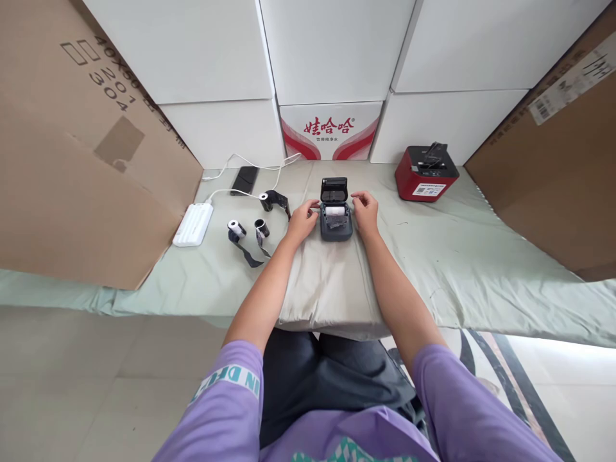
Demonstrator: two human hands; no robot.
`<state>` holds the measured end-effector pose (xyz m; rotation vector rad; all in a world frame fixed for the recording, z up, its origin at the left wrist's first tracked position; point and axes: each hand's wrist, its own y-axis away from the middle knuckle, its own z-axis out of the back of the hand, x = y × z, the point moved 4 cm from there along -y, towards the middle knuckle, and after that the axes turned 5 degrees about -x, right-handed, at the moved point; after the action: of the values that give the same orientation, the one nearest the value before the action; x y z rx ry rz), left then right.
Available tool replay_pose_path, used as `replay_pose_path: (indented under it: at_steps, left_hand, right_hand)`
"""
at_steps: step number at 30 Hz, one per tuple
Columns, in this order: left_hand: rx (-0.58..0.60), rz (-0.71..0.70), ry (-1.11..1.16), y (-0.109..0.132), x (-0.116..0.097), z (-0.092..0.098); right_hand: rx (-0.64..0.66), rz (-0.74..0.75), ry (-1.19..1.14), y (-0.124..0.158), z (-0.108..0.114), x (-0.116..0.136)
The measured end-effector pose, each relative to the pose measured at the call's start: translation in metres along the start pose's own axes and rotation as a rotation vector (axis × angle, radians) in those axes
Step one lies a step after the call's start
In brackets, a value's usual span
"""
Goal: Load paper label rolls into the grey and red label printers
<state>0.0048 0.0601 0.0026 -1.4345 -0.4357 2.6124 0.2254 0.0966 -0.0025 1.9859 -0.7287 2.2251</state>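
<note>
A small dark portable printer (pixel 336 231) sits on the cloth in front of me with its lid (pixel 333 190) raised. Inside it lies a white paper roll (pixel 335 210), with a dark crumpled strip (pixel 337 221) hanging from it across the front. My left hand (pixel 304 219) is at the printer's left side, fingers apart and holding nothing; its fingertips are at or almost on the casing. On the other side, my right hand (pixel 366 212) has its fingers loosely bent and slightly apart, close to the hinge of the lid, also without anything in them.
Left of the printer stand several small rolls (pixel 262 227) with dark loose strips. Farther left are a white power bank (pixel 193 224) with a cable and a black phone (pixel 244 180). A red printer (pixel 426 174) stands right. Cardboard boxes (pixel 72 167) and white boxes (pixel 332 51) enclose the table.
</note>
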Motion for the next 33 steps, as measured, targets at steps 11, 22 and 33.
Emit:
replay_pose_path:
  at_steps: [11, 22, 33]
  left_hand:
    - [-0.005, -0.037, 0.053, -0.003, 0.003, -0.005]
    - [0.055, -0.042, 0.08, -0.001, -0.002, -0.002]
    - [0.197, 0.127, 0.248, -0.004, 0.007, -0.012]
  right_hand:
    - [0.243, -0.038, -0.12, -0.002, -0.012, -0.004]
    - [0.35, -0.044, -0.016, 0.006, -0.008, 0.009]
    - [0.585, -0.334, -0.154, 0.013, 0.003, 0.021]
